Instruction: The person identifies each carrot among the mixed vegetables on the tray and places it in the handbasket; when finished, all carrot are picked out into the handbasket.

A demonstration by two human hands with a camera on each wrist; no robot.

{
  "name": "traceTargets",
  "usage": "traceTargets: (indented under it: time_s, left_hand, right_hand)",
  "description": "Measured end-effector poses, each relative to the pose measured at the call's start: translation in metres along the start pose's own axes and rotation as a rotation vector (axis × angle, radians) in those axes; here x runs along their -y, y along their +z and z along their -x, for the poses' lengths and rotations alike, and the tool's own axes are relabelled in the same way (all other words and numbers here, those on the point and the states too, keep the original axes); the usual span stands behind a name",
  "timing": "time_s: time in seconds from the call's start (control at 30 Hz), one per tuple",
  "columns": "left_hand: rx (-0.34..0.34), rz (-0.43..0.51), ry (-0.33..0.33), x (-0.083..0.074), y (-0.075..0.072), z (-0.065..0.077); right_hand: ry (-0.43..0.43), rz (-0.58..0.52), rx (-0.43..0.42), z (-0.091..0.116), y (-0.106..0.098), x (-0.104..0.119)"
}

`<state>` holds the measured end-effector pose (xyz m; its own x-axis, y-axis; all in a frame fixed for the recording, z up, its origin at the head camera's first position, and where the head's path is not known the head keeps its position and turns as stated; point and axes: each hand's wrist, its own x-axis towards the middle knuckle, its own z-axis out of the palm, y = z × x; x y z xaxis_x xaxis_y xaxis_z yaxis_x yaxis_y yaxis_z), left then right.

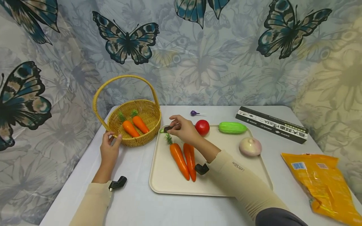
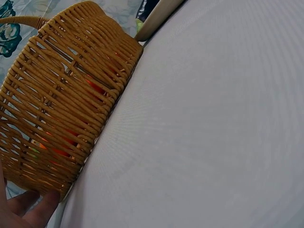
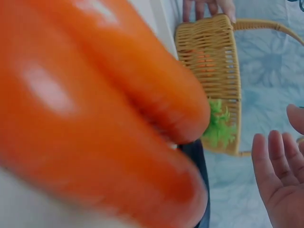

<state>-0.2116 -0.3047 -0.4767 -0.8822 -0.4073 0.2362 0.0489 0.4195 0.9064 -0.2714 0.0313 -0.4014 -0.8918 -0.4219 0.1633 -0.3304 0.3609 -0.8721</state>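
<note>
My left hand grips the near left rim of the yellow wicker basket, by the foot of its handle. Two carrots with green tops lie inside. My right hand hovers over the far left part of the beige tray. Its fingers are relaxed and hold nothing in the right wrist view. Close by its fingertips is a dark item with a green tip, largely hidden by carrots in the right wrist view. Below the hand, two longer carrots lie side by side on the tray.
On the tray are a tomato, a green cucumber-like vegetable and a pale onion. Behind it lies a small purple item. A black pasta box and an orange bag lie on the right.
</note>
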Motion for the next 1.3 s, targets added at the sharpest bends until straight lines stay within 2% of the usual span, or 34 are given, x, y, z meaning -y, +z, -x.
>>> traceTargets:
  time_s: [0.13, 0.37, 0.5, 0.6, 0.73, 0.93, 1.1, 1.3]
  left_hand:
    - [-0.005, 0.003, 0.007, 0.000, 0.000, 0.000]
    - [-0.035, -0.001, 0.018, 0.000, -0.004, 0.001]
    - [-0.029, -0.004, 0.021, -0.002, -0.004, 0.002]
    - [-0.020, 0.002, 0.019, -0.004, -0.003, 0.002]
    - [-0.021, -0.005, 0.009, -0.005, -0.002, 0.002]
    - [-0.023, 0.004, 0.025, -0.004, -0.001, 0.000]
    - [-0.023, 0.011, 0.020, -0.002, 0.001, 0.001]
    - [-0.023, 0.008, 0.007, 0.001, 0.003, 0.002]
  right_hand:
    - [0.022, 0.026, -0.034, 0.019, -0.008, -0.006]
    - [0.058, 0.005, -0.067, 0.046, -0.014, -0.017]
    - [0.074, 0.039, -0.098, 0.059, -0.017, -0.021]
    - [0.118, 0.057, -0.114, 0.069, -0.020, -0.025]
    - [0.187, 0.025, -0.116, 0.080, -0.024, -0.034]
    - [0.284, -0.005, -0.076, 0.087, -0.026, -0.041]
    - [0.363, 0.063, 0.016, 0.087, -0.024, -0.043]
    - [0.393, 0.187, 0.085, 0.087, -0.020, -0.042]
